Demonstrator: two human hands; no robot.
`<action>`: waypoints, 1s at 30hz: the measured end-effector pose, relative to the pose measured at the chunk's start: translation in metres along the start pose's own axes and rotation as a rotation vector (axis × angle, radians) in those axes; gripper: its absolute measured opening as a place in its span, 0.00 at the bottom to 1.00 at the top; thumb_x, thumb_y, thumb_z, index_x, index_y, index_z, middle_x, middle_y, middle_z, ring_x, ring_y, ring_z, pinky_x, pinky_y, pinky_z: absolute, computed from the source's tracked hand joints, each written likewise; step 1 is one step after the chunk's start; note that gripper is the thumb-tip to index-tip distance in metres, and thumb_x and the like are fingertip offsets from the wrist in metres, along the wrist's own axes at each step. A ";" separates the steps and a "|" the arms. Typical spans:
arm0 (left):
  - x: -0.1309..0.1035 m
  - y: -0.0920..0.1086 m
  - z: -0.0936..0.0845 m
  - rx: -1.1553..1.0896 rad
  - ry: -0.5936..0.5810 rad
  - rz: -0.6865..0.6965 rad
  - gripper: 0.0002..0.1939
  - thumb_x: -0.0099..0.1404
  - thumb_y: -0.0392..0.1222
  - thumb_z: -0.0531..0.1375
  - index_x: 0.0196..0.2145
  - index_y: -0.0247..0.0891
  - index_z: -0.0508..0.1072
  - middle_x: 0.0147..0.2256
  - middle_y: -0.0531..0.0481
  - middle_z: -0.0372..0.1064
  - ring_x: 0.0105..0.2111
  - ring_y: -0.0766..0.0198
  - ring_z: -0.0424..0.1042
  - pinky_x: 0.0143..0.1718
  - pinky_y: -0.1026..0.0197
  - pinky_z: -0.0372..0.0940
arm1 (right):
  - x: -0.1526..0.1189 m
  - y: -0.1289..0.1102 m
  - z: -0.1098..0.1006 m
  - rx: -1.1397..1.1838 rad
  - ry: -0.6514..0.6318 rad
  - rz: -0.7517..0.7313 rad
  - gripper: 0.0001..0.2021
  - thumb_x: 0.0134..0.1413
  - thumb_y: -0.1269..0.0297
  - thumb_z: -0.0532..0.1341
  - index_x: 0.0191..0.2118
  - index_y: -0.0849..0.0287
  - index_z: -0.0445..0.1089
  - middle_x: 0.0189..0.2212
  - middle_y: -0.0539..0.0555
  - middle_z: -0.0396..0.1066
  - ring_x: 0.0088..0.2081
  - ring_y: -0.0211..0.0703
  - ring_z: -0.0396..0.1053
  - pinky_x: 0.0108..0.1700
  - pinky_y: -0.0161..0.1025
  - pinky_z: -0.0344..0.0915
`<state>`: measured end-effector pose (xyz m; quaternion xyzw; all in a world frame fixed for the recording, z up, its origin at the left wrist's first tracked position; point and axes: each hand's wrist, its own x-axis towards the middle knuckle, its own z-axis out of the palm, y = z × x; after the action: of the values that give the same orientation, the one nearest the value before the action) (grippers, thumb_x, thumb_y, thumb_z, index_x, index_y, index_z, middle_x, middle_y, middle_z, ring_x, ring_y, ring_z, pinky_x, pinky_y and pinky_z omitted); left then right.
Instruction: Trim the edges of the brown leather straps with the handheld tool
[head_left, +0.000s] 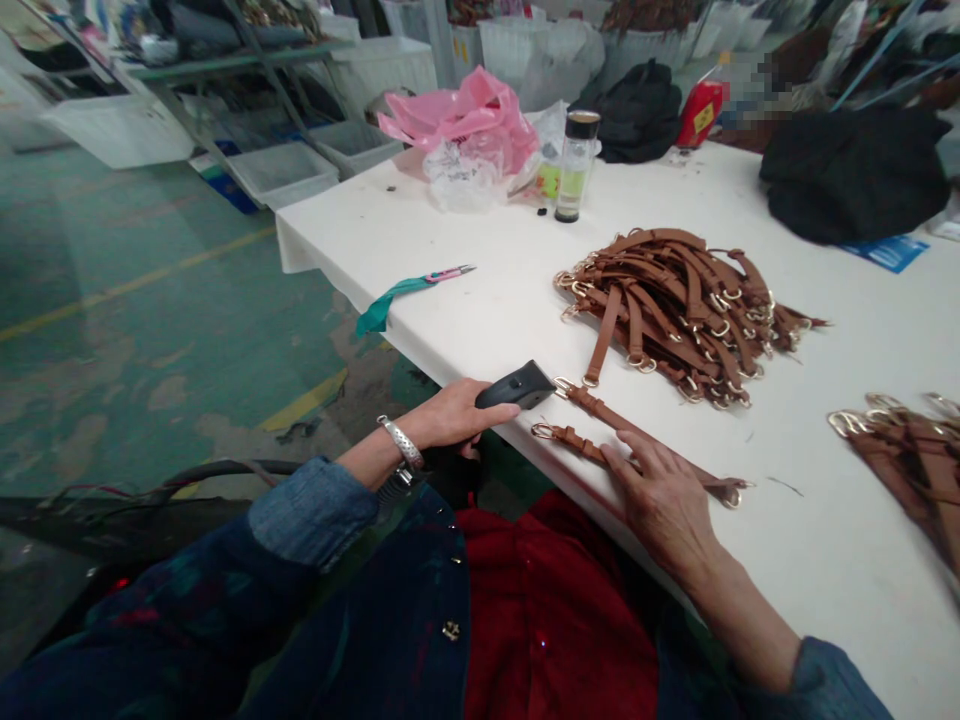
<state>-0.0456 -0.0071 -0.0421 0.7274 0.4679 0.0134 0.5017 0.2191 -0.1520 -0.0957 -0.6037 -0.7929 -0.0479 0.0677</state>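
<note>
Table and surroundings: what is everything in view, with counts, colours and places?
table: one, white, centre to right
clipper: one, black, in left hand
loose straps: two, brown, near edge
strap piles: two, brown, middle and right
pointed tool: one, pink, teal ribbon, left edge
bottle: one, clear, dark lid, far side
plastic bags: several, pink and clear, beside bottle
black bundles: two, far side
red container: one, between bundles
bins: several, whitish, background
floor: green, yellow lines, left
bracelet: one, silver, left wrist
left hand: one, bare
right hand: one, bare, at loose straps
</note>
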 end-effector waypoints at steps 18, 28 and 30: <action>-0.049 0.015 0.000 0.143 -0.077 -0.069 0.26 0.60 0.64 0.51 0.35 0.37 0.67 0.22 0.53 0.67 0.17 0.65 0.68 0.17 0.66 0.60 | 0.028 -0.011 0.009 0.490 0.166 0.086 0.14 0.52 0.57 0.61 0.45 0.54 0.71 0.41 0.56 0.68 0.43 0.48 0.64 0.45 0.47 0.64; -0.052 0.030 0.004 0.204 -0.004 -0.084 0.24 0.60 0.62 0.52 0.36 0.36 0.69 0.23 0.53 0.68 0.18 0.67 0.67 0.19 0.66 0.59 | 0.045 -0.007 0.015 0.515 0.175 0.120 0.12 0.56 0.62 0.57 0.45 0.57 0.71 0.36 0.56 0.67 0.39 0.45 0.63 0.42 0.41 0.63; -0.053 0.034 0.000 0.223 0.053 -0.060 0.22 0.61 0.60 0.52 0.35 0.37 0.69 0.23 0.54 0.68 0.18 0.68 0.67 0.19 0.67 0.59 | 0.047 -0.008 0.015 0.458 0.159 0.142 0.13 0.57 0.61 0.56 0.44 0.57 0.71 0.36 0.57 0.66 0.39 0.45 0.63 0.41 0.42 0.62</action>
<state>-0.0529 -0.0464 0.0067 0.7639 0.5010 -0.0347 0.4053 0.1988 -0.1072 -0.1027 -0.6210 -0.7309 0.0907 0.2682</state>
